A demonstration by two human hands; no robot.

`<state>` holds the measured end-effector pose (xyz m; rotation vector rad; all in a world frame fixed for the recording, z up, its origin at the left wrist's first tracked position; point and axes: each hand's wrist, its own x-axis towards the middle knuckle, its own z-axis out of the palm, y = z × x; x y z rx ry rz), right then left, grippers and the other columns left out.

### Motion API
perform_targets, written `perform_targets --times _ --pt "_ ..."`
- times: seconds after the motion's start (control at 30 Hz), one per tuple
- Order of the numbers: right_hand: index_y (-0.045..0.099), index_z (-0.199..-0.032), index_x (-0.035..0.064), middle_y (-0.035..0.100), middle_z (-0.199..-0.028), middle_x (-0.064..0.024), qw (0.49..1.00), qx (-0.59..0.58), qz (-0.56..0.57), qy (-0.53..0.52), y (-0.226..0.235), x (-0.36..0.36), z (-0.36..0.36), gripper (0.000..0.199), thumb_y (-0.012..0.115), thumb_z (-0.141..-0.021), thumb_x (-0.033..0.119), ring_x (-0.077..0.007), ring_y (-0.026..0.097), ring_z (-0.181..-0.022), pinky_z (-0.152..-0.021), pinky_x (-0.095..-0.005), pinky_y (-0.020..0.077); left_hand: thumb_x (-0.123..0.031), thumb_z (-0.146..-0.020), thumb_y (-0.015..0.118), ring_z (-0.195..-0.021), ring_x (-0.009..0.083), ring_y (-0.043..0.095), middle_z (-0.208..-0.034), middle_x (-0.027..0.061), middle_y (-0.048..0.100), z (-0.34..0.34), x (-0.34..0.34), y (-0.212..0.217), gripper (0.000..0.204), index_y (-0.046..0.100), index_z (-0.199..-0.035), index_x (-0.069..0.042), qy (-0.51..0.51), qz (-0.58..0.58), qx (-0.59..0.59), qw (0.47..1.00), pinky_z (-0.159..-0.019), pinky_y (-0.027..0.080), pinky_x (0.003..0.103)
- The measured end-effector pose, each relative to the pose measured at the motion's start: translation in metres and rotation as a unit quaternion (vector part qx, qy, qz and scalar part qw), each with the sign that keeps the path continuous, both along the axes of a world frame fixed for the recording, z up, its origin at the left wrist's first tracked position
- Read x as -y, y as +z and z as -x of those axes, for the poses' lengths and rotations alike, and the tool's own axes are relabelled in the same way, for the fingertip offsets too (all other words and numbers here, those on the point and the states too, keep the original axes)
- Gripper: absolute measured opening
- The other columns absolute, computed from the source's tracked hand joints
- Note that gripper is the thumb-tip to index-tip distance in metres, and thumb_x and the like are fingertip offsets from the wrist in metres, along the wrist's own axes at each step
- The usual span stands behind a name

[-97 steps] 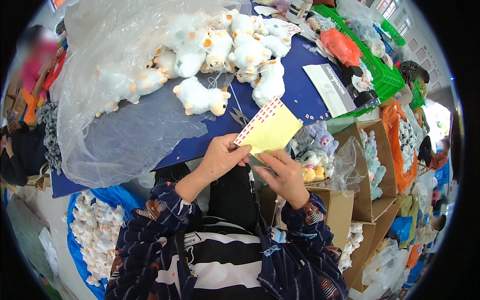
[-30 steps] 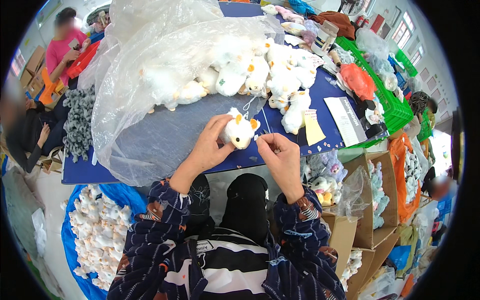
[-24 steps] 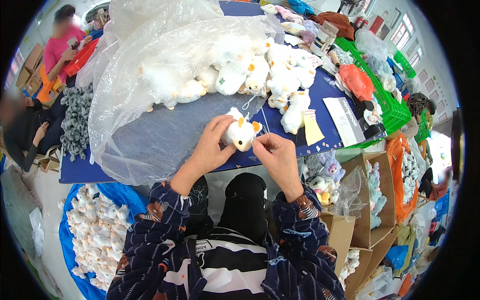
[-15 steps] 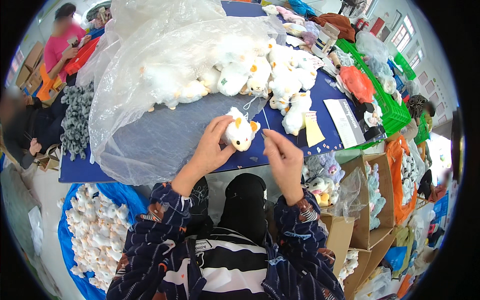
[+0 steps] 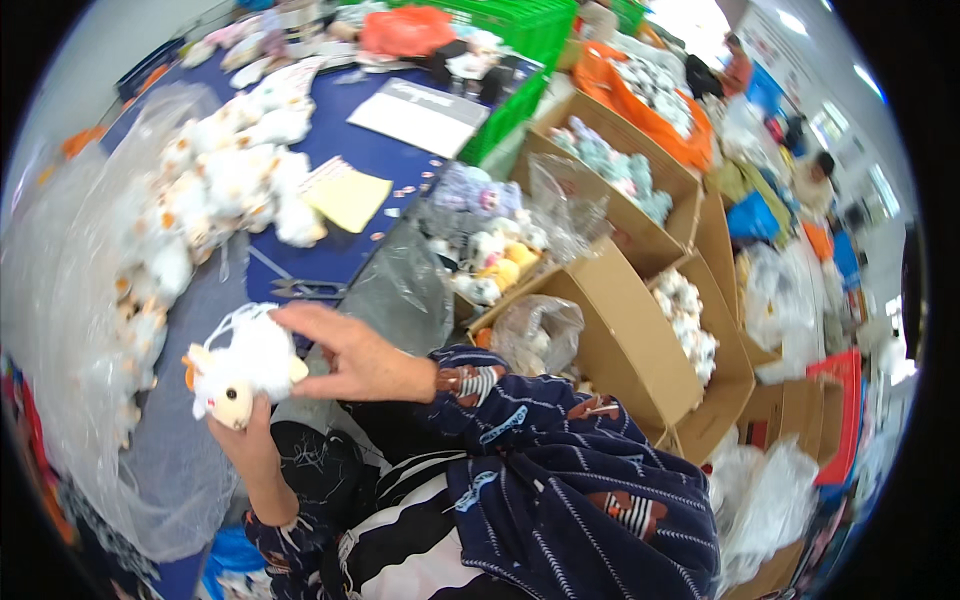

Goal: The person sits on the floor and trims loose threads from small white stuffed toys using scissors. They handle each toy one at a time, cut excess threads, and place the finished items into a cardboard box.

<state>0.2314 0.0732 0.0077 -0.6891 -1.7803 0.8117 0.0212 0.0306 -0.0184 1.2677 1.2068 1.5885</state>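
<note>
- Blue table (image 5: 372,155): runs up from the work to 1 o'clock (clock centred on the held toy).
- Clear plastic sheeting (image 5: 60,300): 7 round to 11 o'clock, over part of the toy heap.
- Cardboard boxes (image 5: 620,335): 2 to 3 o'clock, off the table, plush inside.
- Green crate (image 5: 517,100): between 1 and 2, beyond the table edge.
- Toy heap (image 5: 215,185): white plush, 10 to 12 o'clock, partly under plastic.
- Grey-and-white notebook (image 5: 418,115): flat, 1 o'clock, far side.
- White plush toy (image 5: 255,360): at clock centre, up in the hands, head toward 7, orange ear, dark eye, white cord over its back.
- Right hand (image 5: 355,355): at 3, fingers spread around the toy's rear; can't tell if it grips.
- Left hand (image 5: 250,445): at 6, grasping the toy from below, by the head.
- Yellow sheet (image 5: 352,198): 1 o'clock, red marks, beside the heap.
- Scissors (image 5: 310,289): 1 o'clock, on the table, close to right hand.
</note>
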Motion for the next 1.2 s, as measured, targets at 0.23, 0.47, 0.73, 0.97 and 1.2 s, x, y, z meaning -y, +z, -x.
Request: perform_targets --times 0.23,0.47,0.73,0.97,1.2 --pt "0.026 -0.146 0.0044 0.046 -0.135 -0.0116 0.938 -0.147 0.267 0.164 0.013 0.039 -0.031 0.086 0.075 -0.076 0.014 -0.0184 0.049 -0.118 -0.100 -0.0316 0.0424 -0.011 -0.086 0.058 -0.119 0.0270 0.052 -0.132 0.0147 0.049 -0.037 0.009 -0.001 0.059 0.033 -0.138 0.002 -0.119 0.003 0.158 0.980 -0.101 0.043 0.041" --pt "0.041 -0.136 0.0103 0.060 -0.097 -0.0037 0.916 -0.157 0.348 -0.122 -0.051 0.044 -0.122 0.062 0.068 -0.081 0.021 -0.0079 0.057 -0.072 -0.055 -0.0219 0.0480 -0.009 -0.091 0.055 -0.090 0.0147 0.059 -0.114 0.0106 0.056 -0.084 -0.003 0.024 0.040 0.045 -0.128 0.002 -0.245 0.058 -0.056 0.966 -0.074 0.050 0.027" --pt "0.054 -0.098 0.0113 0.050 -0.066 0.0011 0.696 -0.501 0.181 -0.482 -0.088 0.139 -0.352 0.033 0.060 -0.090 0.043 -0.0057 0.044 -0.047 -0.039 -0.0191 0.0362 -0.009 -0.092 0.054 -0.084 0.0128 0.060 -0.101 0.0086 0.062 -0.066 -0.016 0.033 0.021 0.057 -0.110 0.002 -0.231 0.055 -0.067 0.969 -0.074 0.049 0.027" --pt "0.054 -0.099 0.0134 0.062 -0.094 -0.0043 0.575 -0.660 0.163 -0.454 -0.119 0.176 -0.403 0.033 0.063 -0.090 0.043 -0.0041 0.042 -0.049 -0.042 -0.0142 0.0394 -0.006 -0.092 0.051 -0.083 0.0137 0.060 -0.099 0.0089 0.061 -0.060 -0.016 0.040 0.018 0.057 -0.107 0.002 -0.226 0.037 -0.048 0.972 -0.076 0.049 0.028" --pt "0.059 -0.103 0.0052 0.057 -0.079 0.0005 0.695 -0.580 0.346 -0.249 -0.112 0.047 -0.270 0.026 0.059 -0.094 0.030 -0.0044 0.038 -0.051 -0.044 -0.0196 0.0349 -0.047 -0.093 0.049 -0.091 0.0212 0.055 -0.104 0.0126 0.053 -0.033 -0.005 0.071 0.053 0.054 -0.114 0.001 -0.309 -0.068 0.019 0.948 -0.078 0.049 0.033"
